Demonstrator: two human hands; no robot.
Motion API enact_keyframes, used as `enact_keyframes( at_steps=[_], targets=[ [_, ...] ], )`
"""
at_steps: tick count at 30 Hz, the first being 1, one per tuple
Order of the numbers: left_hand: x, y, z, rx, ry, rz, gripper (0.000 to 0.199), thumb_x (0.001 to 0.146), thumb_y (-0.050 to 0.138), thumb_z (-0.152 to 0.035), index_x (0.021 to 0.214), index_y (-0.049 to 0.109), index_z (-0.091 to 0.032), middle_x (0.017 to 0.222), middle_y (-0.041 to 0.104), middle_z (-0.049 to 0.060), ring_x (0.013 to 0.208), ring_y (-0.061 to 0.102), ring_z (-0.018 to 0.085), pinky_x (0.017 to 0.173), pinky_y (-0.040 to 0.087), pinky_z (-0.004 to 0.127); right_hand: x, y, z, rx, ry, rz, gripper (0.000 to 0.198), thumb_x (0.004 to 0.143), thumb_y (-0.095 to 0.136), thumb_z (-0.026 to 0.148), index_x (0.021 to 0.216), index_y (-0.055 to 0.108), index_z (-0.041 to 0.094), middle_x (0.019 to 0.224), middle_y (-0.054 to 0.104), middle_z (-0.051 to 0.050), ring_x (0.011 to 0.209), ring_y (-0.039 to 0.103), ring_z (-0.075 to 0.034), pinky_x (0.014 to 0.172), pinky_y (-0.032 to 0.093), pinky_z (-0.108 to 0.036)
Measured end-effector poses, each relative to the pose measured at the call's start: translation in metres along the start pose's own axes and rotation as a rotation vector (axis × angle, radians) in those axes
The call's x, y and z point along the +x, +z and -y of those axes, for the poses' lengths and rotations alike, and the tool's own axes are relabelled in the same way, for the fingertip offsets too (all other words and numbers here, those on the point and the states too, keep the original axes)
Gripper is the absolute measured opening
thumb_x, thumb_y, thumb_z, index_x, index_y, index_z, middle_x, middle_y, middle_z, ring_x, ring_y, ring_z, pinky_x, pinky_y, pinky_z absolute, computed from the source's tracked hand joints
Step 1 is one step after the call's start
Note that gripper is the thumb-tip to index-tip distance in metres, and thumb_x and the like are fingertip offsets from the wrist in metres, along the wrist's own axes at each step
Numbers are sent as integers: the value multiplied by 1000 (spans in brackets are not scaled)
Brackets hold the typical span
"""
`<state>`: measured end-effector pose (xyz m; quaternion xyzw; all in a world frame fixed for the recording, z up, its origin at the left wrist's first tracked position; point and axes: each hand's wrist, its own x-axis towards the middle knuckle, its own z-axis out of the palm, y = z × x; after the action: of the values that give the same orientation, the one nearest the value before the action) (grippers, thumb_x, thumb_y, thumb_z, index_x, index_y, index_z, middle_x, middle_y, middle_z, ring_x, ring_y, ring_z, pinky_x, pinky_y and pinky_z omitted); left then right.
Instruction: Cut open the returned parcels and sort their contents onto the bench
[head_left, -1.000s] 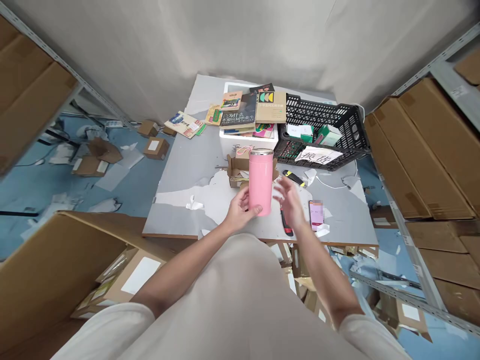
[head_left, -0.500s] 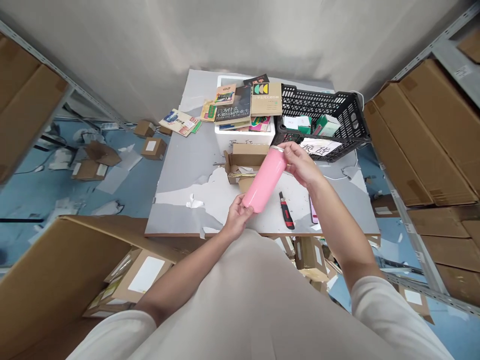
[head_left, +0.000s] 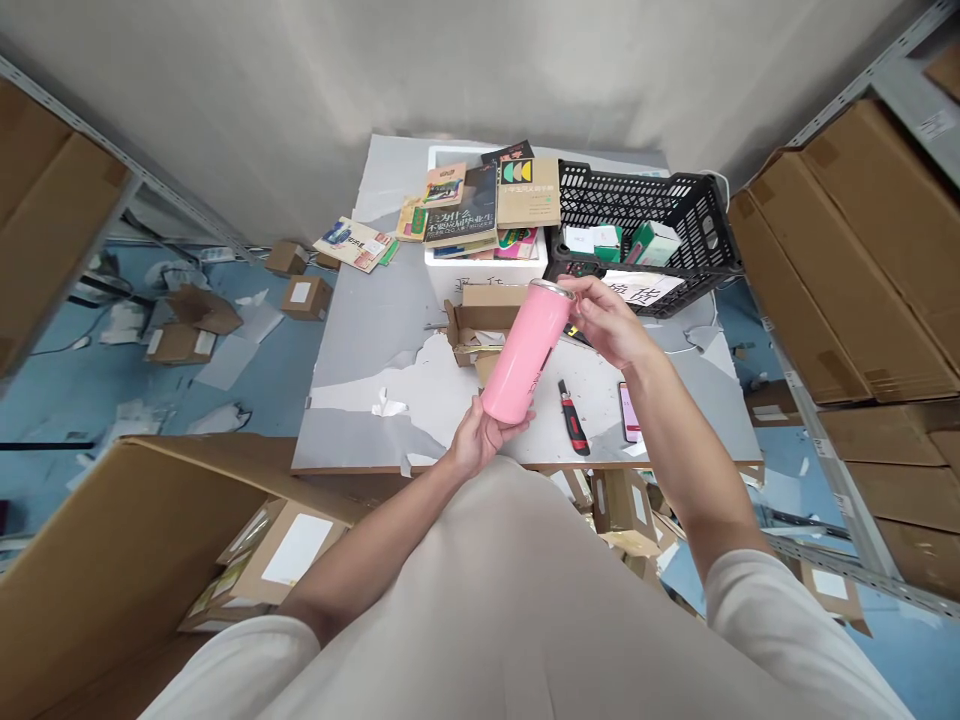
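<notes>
I hold a pink cylindrical flask (head_left: 526,350) with a silver rim tilted over the grey table (head_left: 360,330), its top leaning away to the right. My left hand (head_left: 484,435) cups its bottom end. My right hand (head_left: 609,320) grips its silver top. Under the flask lies a small open cardboard box (head_left: 480,325). A red and black utility knife (head_left: 574,417) and a phone (head_left: 628,411) rest on the table just right of the flask.
A white foam box piled with books (head_left: 480,205) and a black plastic crate (head_left: 645,240) holding small boxes stand at the table's far side. A large open carton (head_left: 112,560) sits at lower left. Shelves with flat cardboard (head_left: 862,270) flank the right.
The flask went from upright in my left hand alone to tilted, and my right hand came up and took hold of its top. The flask's bottom has dropped slightly toward me.
</notes>
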<state>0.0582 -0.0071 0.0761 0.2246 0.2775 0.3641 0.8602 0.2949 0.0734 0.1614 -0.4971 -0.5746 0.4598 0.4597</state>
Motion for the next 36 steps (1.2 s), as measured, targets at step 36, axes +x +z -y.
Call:
enact_keyframes(
  at_steps=[36],
  targets=[
    [-9,0,8,138,185,-112,66,75,69,-59,125,45,-24,125,61,10,108,65,26,96,49,49,4,21,-3,6,-93,-152,53,65,72,68,92,53,25,93,55,-1,87,54,-17,73,48,-29]
  ],
)
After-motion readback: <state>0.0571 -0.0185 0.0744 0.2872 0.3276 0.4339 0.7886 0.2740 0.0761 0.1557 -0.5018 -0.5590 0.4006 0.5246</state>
